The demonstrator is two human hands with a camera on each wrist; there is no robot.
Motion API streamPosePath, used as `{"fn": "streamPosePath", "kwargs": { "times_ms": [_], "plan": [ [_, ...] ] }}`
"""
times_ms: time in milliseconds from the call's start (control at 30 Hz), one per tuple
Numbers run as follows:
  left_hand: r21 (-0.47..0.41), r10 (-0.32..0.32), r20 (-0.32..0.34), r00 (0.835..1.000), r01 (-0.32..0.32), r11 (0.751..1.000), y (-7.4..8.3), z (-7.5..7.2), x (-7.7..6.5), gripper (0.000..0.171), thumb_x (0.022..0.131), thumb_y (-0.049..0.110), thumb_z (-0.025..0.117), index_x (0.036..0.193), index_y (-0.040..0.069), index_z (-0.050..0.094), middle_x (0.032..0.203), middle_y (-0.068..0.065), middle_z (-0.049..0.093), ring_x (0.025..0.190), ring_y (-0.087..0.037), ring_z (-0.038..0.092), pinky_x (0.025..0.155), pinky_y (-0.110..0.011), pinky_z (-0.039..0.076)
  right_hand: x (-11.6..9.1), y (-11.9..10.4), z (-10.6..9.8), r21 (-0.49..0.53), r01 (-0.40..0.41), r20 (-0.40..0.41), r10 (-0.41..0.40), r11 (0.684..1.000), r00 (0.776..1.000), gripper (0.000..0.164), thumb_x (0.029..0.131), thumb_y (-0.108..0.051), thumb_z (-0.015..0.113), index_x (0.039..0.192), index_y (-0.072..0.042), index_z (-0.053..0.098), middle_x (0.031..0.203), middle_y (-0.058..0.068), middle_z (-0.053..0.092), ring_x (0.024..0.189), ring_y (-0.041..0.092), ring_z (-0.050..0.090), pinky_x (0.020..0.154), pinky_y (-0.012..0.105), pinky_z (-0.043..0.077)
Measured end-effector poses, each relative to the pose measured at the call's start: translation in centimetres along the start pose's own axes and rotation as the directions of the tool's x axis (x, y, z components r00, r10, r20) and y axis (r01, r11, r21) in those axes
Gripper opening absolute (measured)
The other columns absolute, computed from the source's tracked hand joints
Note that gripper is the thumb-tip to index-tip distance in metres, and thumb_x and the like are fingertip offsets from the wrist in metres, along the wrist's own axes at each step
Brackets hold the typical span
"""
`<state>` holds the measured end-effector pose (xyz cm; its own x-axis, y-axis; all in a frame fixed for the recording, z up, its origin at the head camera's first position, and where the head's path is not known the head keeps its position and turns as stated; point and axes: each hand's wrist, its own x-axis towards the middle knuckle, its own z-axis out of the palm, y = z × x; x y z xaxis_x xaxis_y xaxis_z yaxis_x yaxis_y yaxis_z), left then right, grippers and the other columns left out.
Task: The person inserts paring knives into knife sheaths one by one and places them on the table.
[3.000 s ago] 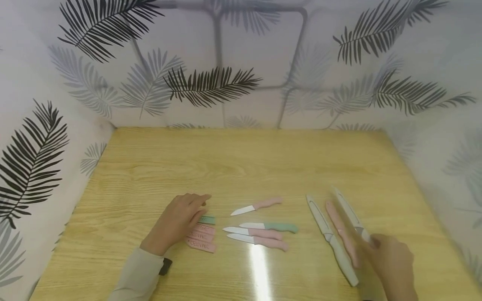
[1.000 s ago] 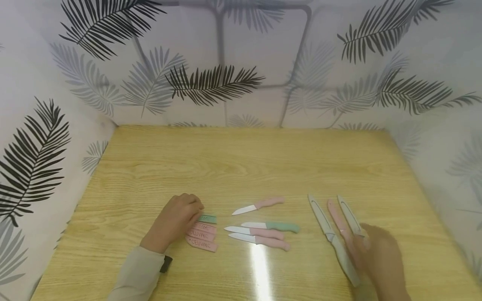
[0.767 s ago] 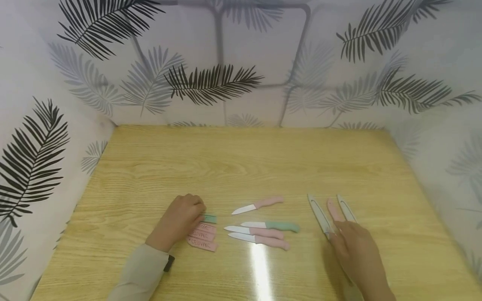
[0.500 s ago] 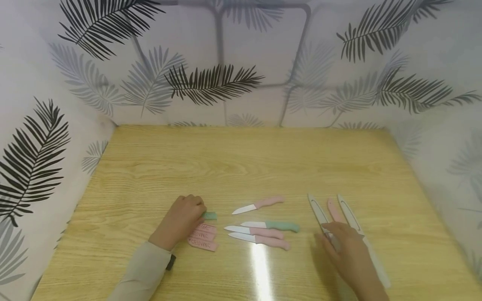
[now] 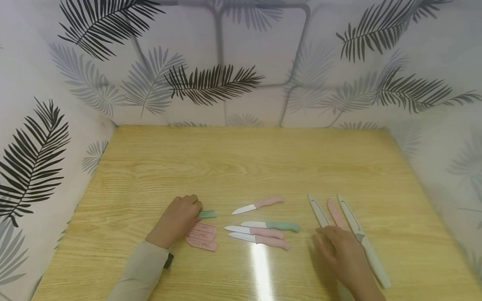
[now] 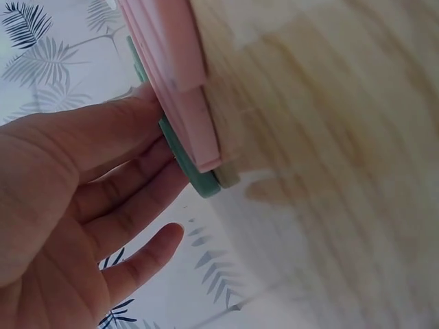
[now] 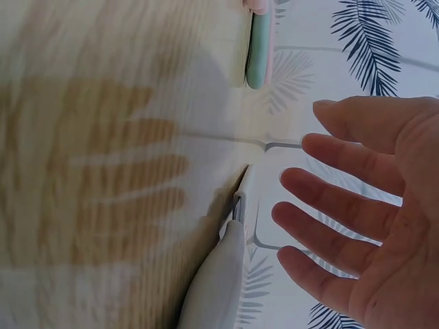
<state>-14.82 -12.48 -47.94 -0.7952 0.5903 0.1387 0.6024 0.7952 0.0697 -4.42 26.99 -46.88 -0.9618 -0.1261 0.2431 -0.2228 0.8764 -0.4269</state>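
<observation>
My left hand [image 5: 176,220] pinches a green blade sheath [image 5: 208,214] at its left end; in the left wrist view thumb and fingers meet the green sheath [image 6: 199,179] just behind the pink ones. Several pink sheaths [image 5: 202,244] with raised lettering lie stacked in a fan below it. With its fingers spread in the right wrist view, my right hand [image 7: 370,199] is over the grey sheathed knife [image 5: 318,210] on the left of three long knives. It partly hides a pink sheathed knife [image 5: 336,212]. Another grey sheathed knife [image 5: 367,246] lies along its right side.
Bare-bladed paring knives lie mid-table: a pink-handled one [image 5: 268,202] on its own, then a green-handled one [image 5: 282,226] above two more pink-handled knives [image 5: 273,242]. The wooden table [image 5: 241,159] backs onto leaf-patterned curtains [image 5: 256,104].
My right hand has let go of the rightmost grey sheathed knife, which now lies flat, and has moved left. The green sheath has shifted slightly up, apart from the pink ones.
</observation>
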Motion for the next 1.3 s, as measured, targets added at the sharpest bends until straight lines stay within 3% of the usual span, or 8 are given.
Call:
{"fn": "streamPosePath", "kwargs": {
  "times_ms": [267,533,733,867,1000,1167,1300],
  "plan": [
    [-0.038,-0.007,0.023,1.0,0.008,0.999,-0.1,-0.2,-0.1,0.017,0.079,0.014,0.078,0.086,0.005,0.065,0.085,-0.002,0.058,0.075,-0.017,0.054,0.07,-0.033,0.048,-0.1,0.0,0.3,-0.015,-0.003,0.01,0.003,1.0,1.0,0.025,0.08,-0.012,0.076,0.103,-0.003,0.069,0.104,0.014,0.068,0.099,0.036,0.062,0.085,0.053,0.051],
    [-0.102,0.016,0.027,0.999,-0.013,0.995,-0.6,-0.3,-0.3,0.014,0.083,0.014,0.074,0.092,0.005,0.066,0.087,-0.002,0.062,0.076,-0.017,0.058,0.071,-0.034,0.052,0.5,0.4,0.2,-0.046,0.052,0.014,-0.051,0.998,0.999,0.025,0.08,-0.01,0.076,0.102,-0.004,0.069,0.101,0.01,0.068,0.095,0.032,0.062,0.082,0.05,0.053],
    [-0.163,0.039,-0.069,0.997,-0.049,0.985,-0.6,-0.9,-0.3,0.019,0.089,0.016,0.068,0.101,0.002,0.064,0.097,-0.006,0.065,0.085,-0.018,0.061,0.078,-0.034,0.054,0.9,0.3,-0.1,-0.045,0.041,0.056,-0.039,0.998,0.998,0.03,0.078,-0.007,0.077,0.107,-0.003,0.067,0.106,0.012,0.067,0.099,0.033,0.061,0.083,0.05,0.053],
    [-0.119,0.071,-0.161,0.984,-0.091,0.989,-0.2,-1.9,-0.5,0.022,0.088,0.016,0.069,0.103,0.001,0.063,0.097,-0.007,0.066,0.084,-0.018,0.061,0.077,-0.035,0.055,1.2,0.2,0.1,-0.038,0.054,0.056,-0.051,0.998,0.997,0.035,0.074,-0.002,0.079,0.107,-0.003,0.067,0.107,0.013,0.067,0.098,0.033,0.062,0.084,0.049,0.054],
    [-0.063,0.115,-0.25,0.961,-0.134,0.989,0.3,-3.1,-0.7,0.023,0.087,0.015,0.071,0.103,0.002,0.063,0.098,-0.007,0.065,0.086,-0.02,0.061,0.079,-0.037,0.055,1.7,0.2,0.4,-0.03,0.115,-0.002,-0.115,0.993,0.993,0.037,0.071,0.001,0.08,0.106,-0.001,0.067,0.108,0.015,0.065,0.099,0.034,0.061,0.083,0.05,0.054],
    [-0.06,0.136,-0.303,0.943,-0.161,0.985,1.1,-4.2,-0.8,0.023,0.086,0.014,0.071,0.103,0.002,0.062,0.099,-0.007,0.065,0.088,-0.021,0.062,0.082,-0.039,0.054,2.9,-0.2,0.8,-0.059,0.231,-0.091,-0.235,0.971,0.968,0.039,0.067,0.003,0.082,0.102,0.001,0.067,0.103,0.015,0.064,0.093,0.032,0.062,0.079,0.046,0.055],
    [-0.07,0.137,-0.325,0.936,-0.168,0.983,1.6,-4.6,-1.0,0.023,0.085,0.014,0.071,0.102,0.002,0.062,0.098,-0.007,0.065,0.088,-0.021,0.062,0.082,-0.039,0.054,3.9,-1.1,1.0,-0.056,0.233,-0.092,-0.238,0.971,0.967,0.037,0.067,0.002,0.083,0.101,0.0,0.068,0.099,0.013,0.065,0.09,0.029,0.062,0.077,0.043,0.055]
  ]
}}
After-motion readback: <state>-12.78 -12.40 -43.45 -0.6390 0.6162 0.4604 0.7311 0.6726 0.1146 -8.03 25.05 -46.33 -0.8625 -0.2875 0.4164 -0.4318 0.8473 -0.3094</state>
